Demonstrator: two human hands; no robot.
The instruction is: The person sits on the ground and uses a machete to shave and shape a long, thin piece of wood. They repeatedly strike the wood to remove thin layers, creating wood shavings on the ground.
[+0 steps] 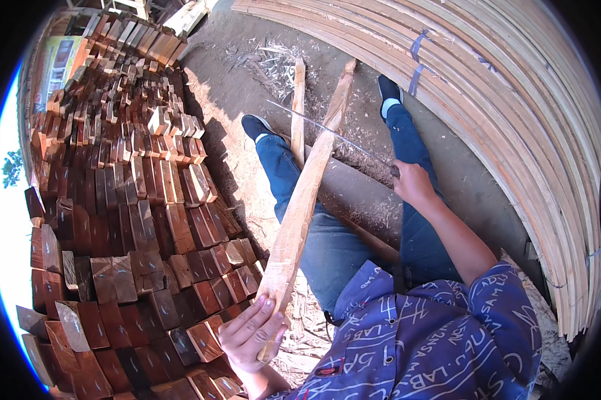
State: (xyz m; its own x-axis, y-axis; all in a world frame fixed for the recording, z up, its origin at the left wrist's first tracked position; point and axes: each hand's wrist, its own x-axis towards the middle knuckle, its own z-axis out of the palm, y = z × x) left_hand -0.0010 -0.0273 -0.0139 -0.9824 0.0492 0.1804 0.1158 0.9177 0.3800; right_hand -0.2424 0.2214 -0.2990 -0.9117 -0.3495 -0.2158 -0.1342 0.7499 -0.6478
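Observation:
My left hand (250, 333) is closed around the near, wider end of a long, roughly shaped piece of pale wood (292, 233). The wood slants up and away from me between my legs and narrows toward its far end. In my right hand (414, 183) is the dark handle of a long-bladed knife (364, 150), seen nearly edge-on. Its thin blade runs leftward across the wood, near the narrower far part; I cannot tell whether it touches. A thick timber (357, 190) lies crosswise under the wood, between my legs.
Stacked reddish-brown wood blocks (120, 233) fill the left side. Long pale planks (514, 113), some bound with blue strapping, curve along the right. A narrower wood strip (298, 107) stands beyond the crosswise timber. Shavings (274, 70) litter the ground ahead, near my shoes (255, 127).

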